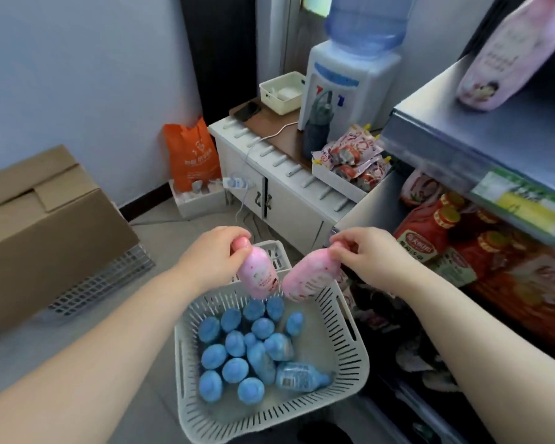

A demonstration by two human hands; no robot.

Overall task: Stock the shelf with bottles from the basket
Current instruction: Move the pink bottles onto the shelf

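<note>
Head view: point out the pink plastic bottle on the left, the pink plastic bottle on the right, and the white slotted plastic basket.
Left pink plastic bottle (258,274): head view, labelled body.
Right pink plastic bottle (306,276): head view, body.
White slotted plastic basket (269,415): head view, front wall.

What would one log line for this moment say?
left hand grips pink bottle | right hand grips second pink bottle | both over basket | blue bottles inside
</note>
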